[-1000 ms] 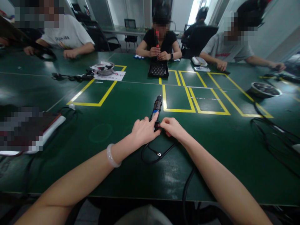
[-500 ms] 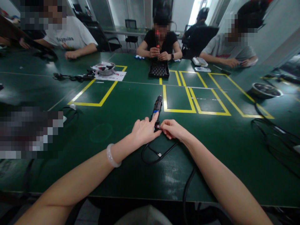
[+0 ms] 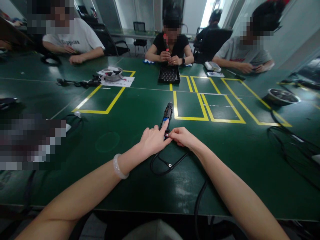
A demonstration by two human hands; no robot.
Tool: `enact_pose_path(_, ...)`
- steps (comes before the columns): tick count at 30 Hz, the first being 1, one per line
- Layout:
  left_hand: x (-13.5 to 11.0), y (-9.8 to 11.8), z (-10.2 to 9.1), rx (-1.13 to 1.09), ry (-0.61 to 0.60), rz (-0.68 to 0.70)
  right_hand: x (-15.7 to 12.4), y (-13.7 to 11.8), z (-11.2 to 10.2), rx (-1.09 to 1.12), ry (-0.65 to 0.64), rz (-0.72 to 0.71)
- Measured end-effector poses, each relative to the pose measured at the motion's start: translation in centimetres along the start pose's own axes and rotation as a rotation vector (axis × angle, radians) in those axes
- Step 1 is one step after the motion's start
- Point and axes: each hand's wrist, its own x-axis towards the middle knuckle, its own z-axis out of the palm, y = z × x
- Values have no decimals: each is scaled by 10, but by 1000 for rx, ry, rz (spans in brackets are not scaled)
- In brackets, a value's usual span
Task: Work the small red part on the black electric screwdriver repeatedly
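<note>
- Location: the black cylindrical device (image 3: 169, 111) lay lengthwise on the green table (image 3: 125, 186), in front of the person, its far end pointing away and just left of a yellow tape outline (image 3: 175, 106).
- Left hand (image 3: 153, 141): the index finger was extended onto the device beside its blue section (image 3: 165, 119), and the thumb was spread toward the near end. Whether the other fingers clasped the housing could not be told.
- Right hand (image 3: 183, 137): thumb and index finger were pinched nearly together on a small pale part (image 3: 166, 135) at the near end; the remaining fingers were curled in.
- Weight and stiffness: the device was judged light to moderate and rigid. Its round body was likely to roll if left unsteadied.
- Surface: the housing looked smooth, so a dry, firm finger hold was judged advisable.
- Fragile point: the small pale part was judged the most delicate; light fingertip pressure, without twisting, suited it.
- Hold point: the middle of the housing was judged the soundest place to grasp.
- Cable: the black cable (image 3: 160, 173) lay looped below the hands, near a ring-shaped fitting (image 3: 170, 165). It appeared flexible but springy, and could have tugged at anything joined to it.
</note>
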Motion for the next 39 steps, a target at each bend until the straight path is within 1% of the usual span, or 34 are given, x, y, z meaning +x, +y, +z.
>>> enact_pose_path(4,0,1,-1,-1,0,-4,0,-3,0,13,-23,18)
enact_pose_path(9,1,2,-1,0,-4,-23,3,-1,1,-37,-3,20)
enact_pose_path(11,2,2,-1,7,-5,-23,4,2,0,-82,9,-4)
enact_pose_path(16,3,0,2,22,24,-15,4,11,-2,-184,26,-121)
enact_pose_path(20,2,-4,2,24,52,-10,0,12,-5,-167,31,-160)
enact_pose_path(25,0,-13,1,42,40,8,-2,13,-11,-150,75,-185)
enact_pose_path(29,-2,-26,-1,75,13,6,1,16,-18,-148,143,-220)
enact_pose_path(32,-5,-40,-3,99,-9,-17,3,18,-22,-135,178,-229)
enact_pose_path(35,-6,-59,-3,113,-32,-49,4,19,-23,-139,193,-223)
enact_pose_path(39,-4,-91,-3,137,-66,-106,3,19,-23,-154,186,-215)
